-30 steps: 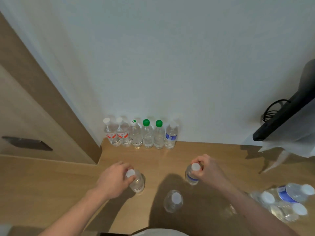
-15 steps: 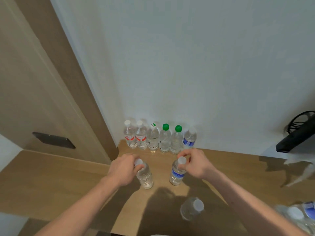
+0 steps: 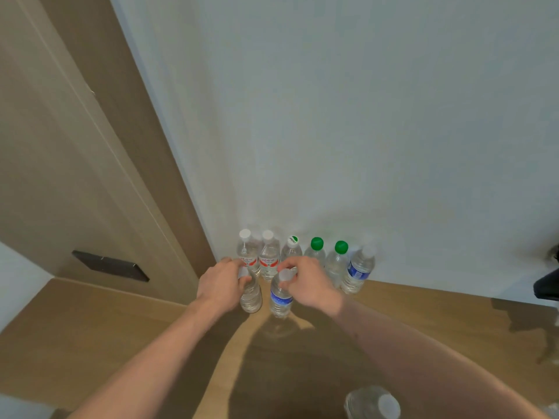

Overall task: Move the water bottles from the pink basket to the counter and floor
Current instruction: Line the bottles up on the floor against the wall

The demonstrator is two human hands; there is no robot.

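By the wall row, left hand (image 3: 222,284) and right hand (image 3: 308,282) fingers pinching bottle caps; clear plastic, slippery, probably heavy — grip necks

Wooden floor (image 3: 127,337) in warm tan; wall (image 3: 363,116) pale grey-white; door (image 3: 60,146) beige with a dark handle plate (image 3: 110,265); two bottles with red labels (image 3: 250,261) and white caps; two green caps (image 3: 317,243); blue-labelled clear bottle (image 3: 357,272); held bottle (image 3: 280,293) blue-banded, white-capped.

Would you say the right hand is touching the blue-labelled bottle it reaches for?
Touching: the head view shows the right hand with fingers wrapped around the cap of the blue-labelled bottle.
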